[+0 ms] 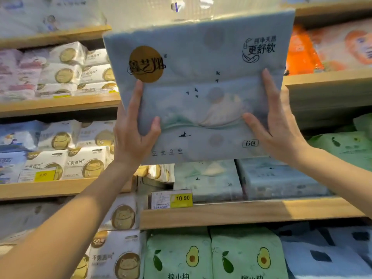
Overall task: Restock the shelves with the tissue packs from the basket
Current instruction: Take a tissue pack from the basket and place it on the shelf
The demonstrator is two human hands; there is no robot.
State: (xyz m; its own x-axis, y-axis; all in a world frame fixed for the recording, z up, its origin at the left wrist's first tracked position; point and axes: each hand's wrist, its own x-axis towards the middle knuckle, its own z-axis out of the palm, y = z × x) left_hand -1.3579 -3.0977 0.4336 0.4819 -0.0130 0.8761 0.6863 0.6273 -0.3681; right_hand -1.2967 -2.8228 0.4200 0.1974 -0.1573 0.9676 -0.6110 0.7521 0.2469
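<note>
I hold a large pale blue tissue pack (198, 63) up in front of the shelves, its printed face with a gold round logo toward me. My left hand (134, 129) grips its lower left side, thumb on the front. My right hand (275, 121) grips its lower right side. Right below it, two matching blue packs (209, 179) lie on a wooden shelf (251, 212). The basket is not in view.
A yellow price tag (171, 198) reading 10.90 sits on the shelf edge. White cat-logo packs (84, 162) fill the left shelves. Green avocado packs (179, 256) lie below, orange packs (302, 51) at upper right, green packs (342, 146) at right.
</note>
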